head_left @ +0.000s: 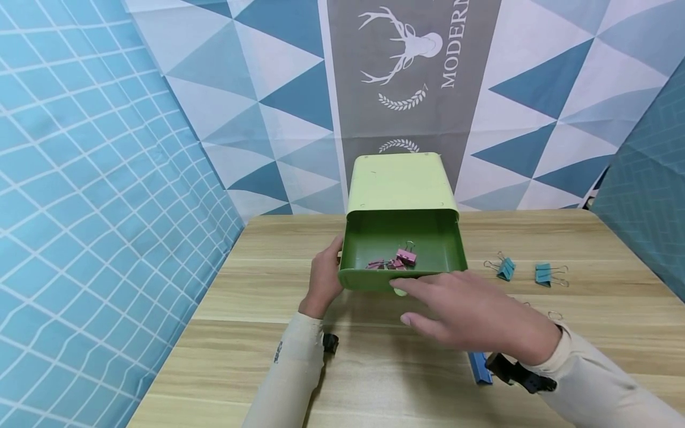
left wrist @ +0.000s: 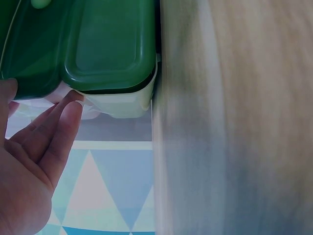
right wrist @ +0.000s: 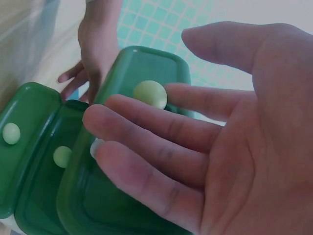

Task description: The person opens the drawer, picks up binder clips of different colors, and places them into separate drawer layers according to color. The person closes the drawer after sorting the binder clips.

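Observation:
A pale green cabinet [head_left: 400, 181] stands at the back of the table. Its top dark green drawer [head_left: 369, 280] is pulled out, with several pink binder clips [head_left: 407, 257] lying inside. My left hand [head_left: 323, 276] is at the drawer's left side; in the left wrist view its fingers [left wrist: 63, 129] extend toward the cabinet wall and its thumb is by the drawer's edge. In front of the drawer, my right hand [head_left: 465, 309] is held with fingers straight and thumb apart, index fingertip right at the front rim. The round knob [right wrist: 150, 95] shows just beyond its fingers.
Two teal binder clips [head_left: 505, 268] lie on the wooden table [head_left: 257, 351] to the right of the cabinet. A blue binder clip [head_left: 480, 368] is partly hidden under my right wrist, with wire loops [head_left: 555, 314] showing behind it. Two lower drawers [right wrist: 36, 110] are closed. Patterned cloth hangs behind.

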### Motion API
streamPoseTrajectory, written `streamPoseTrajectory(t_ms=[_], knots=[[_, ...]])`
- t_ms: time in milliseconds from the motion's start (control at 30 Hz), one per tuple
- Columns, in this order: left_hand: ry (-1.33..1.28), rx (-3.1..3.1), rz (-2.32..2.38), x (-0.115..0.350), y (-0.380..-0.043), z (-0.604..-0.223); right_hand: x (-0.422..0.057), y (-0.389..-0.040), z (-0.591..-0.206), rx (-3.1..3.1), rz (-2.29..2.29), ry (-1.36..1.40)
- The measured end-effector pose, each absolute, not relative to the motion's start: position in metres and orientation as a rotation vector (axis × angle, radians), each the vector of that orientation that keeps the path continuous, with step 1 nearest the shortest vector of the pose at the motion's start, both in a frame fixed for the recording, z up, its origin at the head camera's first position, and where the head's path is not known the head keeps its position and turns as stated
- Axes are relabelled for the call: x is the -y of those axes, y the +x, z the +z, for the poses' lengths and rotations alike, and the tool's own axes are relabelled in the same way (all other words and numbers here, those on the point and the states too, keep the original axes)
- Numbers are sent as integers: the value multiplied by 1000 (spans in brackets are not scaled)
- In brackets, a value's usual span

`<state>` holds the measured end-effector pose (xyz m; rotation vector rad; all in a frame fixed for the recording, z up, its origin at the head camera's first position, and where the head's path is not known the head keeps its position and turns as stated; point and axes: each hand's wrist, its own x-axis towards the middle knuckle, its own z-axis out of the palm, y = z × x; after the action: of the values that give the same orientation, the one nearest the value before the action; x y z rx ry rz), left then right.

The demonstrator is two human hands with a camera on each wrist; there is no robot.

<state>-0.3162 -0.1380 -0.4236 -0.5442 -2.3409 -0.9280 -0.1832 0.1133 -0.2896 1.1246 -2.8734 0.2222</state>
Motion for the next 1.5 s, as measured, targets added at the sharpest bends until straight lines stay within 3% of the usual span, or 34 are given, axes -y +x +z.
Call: streamPoseTrajectory(t_ms=[367,1500], knots=[[-513,2364,-933,139,-316,-423,-112,-194,-281,2827,342,1049],[-424,2389,-1157,133,-314,-419,-116,-252,-306,2835,745,889]])
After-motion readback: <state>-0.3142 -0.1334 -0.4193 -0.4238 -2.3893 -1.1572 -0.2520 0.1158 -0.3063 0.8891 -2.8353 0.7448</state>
